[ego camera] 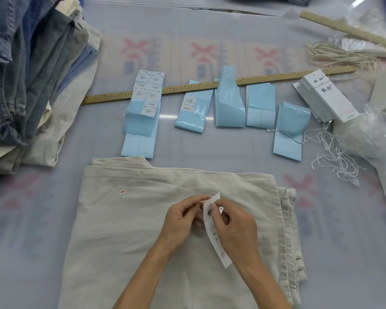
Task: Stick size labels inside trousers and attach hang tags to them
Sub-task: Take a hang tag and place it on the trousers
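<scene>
Folded beige trousers point(143, 219) lay at the near edge of the bench point(42, 219), and both hands worked above them. The left hand point(181, 221) pinched the top of a white hang tag point(211, 221) with its fingers point(198, 200) curled together, and the right hand point(236, 228) pinched the same tag from the other side, its fingers point(214, 208) pressed on the card. A small red sticker point(122, 192) sat on the trousers, to the left of the hands. Farther back, blue strips of size labels point(143, 112) lay in a row across a wooden ruler point(187, 86). A stack of hang tags point(325, 97) rested near the right edge, with loose white strings point(334, 159) just beside it. A pile of folded trousers point(31, 74) occupied the far left corner.
</scene>
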`<state>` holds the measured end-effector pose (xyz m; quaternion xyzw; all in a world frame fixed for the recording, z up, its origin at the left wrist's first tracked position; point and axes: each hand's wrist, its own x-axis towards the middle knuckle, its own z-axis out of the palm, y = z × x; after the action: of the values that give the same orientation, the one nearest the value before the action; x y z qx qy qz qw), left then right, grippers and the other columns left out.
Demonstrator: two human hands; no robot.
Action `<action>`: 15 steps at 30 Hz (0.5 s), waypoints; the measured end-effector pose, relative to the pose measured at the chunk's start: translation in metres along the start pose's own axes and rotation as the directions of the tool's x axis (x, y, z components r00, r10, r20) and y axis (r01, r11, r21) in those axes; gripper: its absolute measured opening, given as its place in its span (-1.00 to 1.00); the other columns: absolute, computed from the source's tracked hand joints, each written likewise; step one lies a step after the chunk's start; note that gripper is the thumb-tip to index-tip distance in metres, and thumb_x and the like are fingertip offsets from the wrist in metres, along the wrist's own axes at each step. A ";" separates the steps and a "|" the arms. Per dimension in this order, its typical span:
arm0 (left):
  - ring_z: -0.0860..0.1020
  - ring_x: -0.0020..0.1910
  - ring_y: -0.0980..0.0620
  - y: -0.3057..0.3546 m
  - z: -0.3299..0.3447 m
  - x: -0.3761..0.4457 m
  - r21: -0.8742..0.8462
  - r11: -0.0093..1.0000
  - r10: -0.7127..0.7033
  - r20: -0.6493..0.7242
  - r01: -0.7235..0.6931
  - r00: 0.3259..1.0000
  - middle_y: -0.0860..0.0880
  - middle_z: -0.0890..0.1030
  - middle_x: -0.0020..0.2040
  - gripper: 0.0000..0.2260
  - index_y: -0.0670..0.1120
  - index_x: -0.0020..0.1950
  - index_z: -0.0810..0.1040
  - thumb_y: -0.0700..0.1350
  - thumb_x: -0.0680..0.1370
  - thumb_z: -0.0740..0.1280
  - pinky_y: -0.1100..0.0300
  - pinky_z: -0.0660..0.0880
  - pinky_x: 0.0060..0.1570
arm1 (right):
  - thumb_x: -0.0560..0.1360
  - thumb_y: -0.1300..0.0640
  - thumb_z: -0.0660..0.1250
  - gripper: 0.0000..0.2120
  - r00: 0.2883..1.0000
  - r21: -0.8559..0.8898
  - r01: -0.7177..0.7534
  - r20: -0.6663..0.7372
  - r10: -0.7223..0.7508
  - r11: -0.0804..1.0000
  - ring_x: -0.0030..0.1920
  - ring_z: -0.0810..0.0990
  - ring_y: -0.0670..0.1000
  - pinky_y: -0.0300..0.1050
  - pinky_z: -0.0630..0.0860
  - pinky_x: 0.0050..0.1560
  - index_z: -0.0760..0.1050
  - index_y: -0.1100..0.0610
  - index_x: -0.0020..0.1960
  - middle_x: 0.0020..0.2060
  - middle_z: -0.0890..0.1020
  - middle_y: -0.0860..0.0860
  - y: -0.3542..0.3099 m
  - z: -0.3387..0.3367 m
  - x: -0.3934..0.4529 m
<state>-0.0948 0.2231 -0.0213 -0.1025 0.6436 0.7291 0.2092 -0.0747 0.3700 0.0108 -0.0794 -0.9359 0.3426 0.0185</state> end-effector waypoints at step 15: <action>0.64 -0.21 0.12 0.000 0.003 0.008 0.312 0.943 0.120 -0.004 -0.113 0.993 0.09 0.68 -0.18 -0.87 0.13 -0.09 0.62 -0.09 0.60 0.36 0.26 0.56 -0.17 | 0.59 0.00 0.34 -0.94 0.990 0.019 -0.102 0.098 0.100 0.995 -0.37 0.49 -0.06 -0.07 0.47 -0.28 0.57 -0.06 -0.03 -0.43 0.50 -0.12 0.005 0.007 -0.009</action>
<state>-0.1011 0.2277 -0.0240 -0.0386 0.7578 0.6283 0.1718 -0.0653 0.3674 0.0026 -0.1097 -0.9263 0.3579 -0.0435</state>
